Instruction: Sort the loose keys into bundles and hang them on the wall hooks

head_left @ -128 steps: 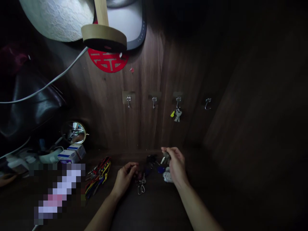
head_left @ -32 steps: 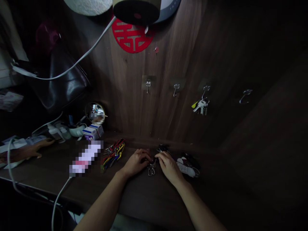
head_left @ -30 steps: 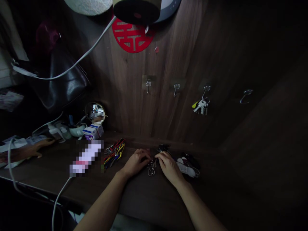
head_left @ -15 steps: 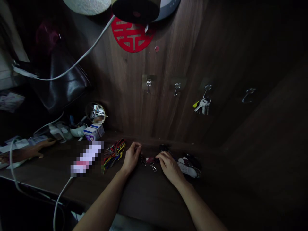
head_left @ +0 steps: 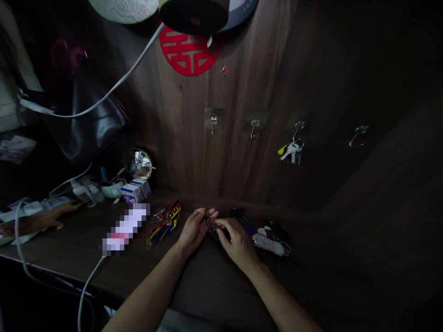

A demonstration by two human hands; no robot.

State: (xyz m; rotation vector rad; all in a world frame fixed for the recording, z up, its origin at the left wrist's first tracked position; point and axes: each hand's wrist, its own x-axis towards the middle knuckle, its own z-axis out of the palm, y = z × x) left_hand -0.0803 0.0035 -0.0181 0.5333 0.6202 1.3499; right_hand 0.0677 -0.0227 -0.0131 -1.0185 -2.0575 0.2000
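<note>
My left hand is turned partly palm up above the dark desk, its fingers curled under a few metal key rings. From the right, my right hand pinches the same rings with thumb and fingertips. Small parts hanging from the rings are too dark to make out. Beside my right hand lies a pile of key fobs, with a grey elongated fob in front. To the left of my left hand are several colourful cords with metal clasps, red, yellow and blue.
On the wall, a bunch of keys hangs from one hook; a bare hook is farther left. A lit, blurred phone with a white cable, a small box and a round mirror stand left. A black bag hangs behind.
My hands have come together, the right moving left to the rings at my left hand. My left palm has turned upward. The pink piece with a silver clasp no longer shows on the desk.
</note>
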